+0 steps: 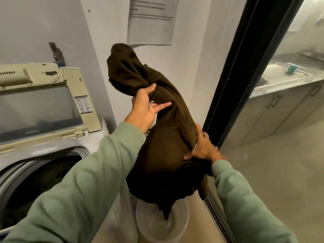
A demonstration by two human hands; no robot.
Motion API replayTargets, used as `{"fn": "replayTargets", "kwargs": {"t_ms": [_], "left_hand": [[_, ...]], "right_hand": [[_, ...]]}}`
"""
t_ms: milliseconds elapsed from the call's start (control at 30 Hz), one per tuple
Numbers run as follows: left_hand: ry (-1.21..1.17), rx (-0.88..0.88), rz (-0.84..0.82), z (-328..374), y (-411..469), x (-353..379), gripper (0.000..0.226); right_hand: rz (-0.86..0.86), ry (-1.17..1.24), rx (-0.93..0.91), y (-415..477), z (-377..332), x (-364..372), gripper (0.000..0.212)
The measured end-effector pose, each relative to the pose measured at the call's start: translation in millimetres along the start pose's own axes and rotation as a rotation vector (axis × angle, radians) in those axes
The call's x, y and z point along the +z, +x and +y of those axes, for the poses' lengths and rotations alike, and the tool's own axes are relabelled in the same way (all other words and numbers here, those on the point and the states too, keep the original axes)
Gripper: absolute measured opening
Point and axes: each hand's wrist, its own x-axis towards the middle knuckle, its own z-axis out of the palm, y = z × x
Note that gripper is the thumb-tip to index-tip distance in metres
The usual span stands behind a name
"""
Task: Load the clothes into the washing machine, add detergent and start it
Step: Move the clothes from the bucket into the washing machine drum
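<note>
A dark brown garment [163,141] hangs in the air in the middle of the view, right of the washing machine [22,160]. My left hand [146,107] grips its upper part, thumb curled into the cloth. My right hand [203,146] pinches a fold lower down on its right side. The garment's bottom end dangles over a clear plastic bucket [163,227] on the floor. The top-loading machine stands at the left with its lid [40,102] raised, and dark clothes lie inside the drum [35,186].
A black-framed glass door [245,76] stands close on the right, with a steel sink and counter behind it. A printed notice [150,20] hangs on the wall ahead. A whitish plastic bag [122,216] sits between the machine and the bucket.
</note>
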Motion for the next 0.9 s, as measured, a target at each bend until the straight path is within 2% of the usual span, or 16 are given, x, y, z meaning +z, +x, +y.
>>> {"fn": "replayTargets", "kwargs": {"t_ms": [100,167,233,300,367,400,533,567,600,633,667,700,767,800,833,900], "left_hand": [[-0.08,0.048,-0.012,17,1,2,0.045],[-0.137,0.083,0.007,29,7,-6,0.047],[-0.171,0.099,0.034,40,13,-18,0.049],[-0.146,0.07,0.046,48,18,-31,0.052],[0.033,0.006,0.057,55,18,-41,0.056],[0.231,-0.034,0.063,60,16,-46,0.058],[1.281,-0.306,0.022,75,-3,-44,0.067],[1.493,-0.265,0.05,78,-8,-39,0.063],[1.7,-0.113,0.102,80,-9,-34,0.058],[1.854,0.125,0.164,80,-10,-28,0.051],[1.894,0.402,0.182,80,-8,-23,0.045],[1.845,0.596,0.085,79,-7,-17,0.05],[1.699,0.653,-0.309,73,-7,-3,0.102],[1.632,0.63,-0.429,64,-4,4,0.127],[1.553,0.642,-0.477,53,-3,12,0.139],[1.375,0.697,-0.38,32,-1,26,0.134]], "right_hand": [[0.19,0.315,0.19,6,10,-11,0.068],[0.241,0.358,0.161,9,0,-32,0.038],[0.274,0.336,0.061,9,-25,-58,0.018],[0.312,0.333,-0.049,7,-56,-81,0.015],[0.356,0.36,-0.115,6,-87,-97,0.016],[0.371,0.384,-0.132,7,-102,-103,0.016],[0.366,0.623,-0.163,10,-155,-122,0.021],[0.359,0.654,-0.178,9,-167,-126,0.022],[0.357,0.672,-0.201,9,-178,-132,0.022],[0.359,0.679,-0.224,7,-187,-139,0.023],[0.367,0.675,-0.248,4,-196,-147,0.023],[0.375,0.67,-0.271,2,-205,-156,0.023],[0.38,0.679,-0.314,-3,-220,-171,0.024],[0.373,0.674,-0.333,-8,-228,-175,0.023],[0.373,0.656,-0.354,-13,-235,-178,0.021],[0.366,0.619,-0.385,-23,-246,-180,0.018]]}}
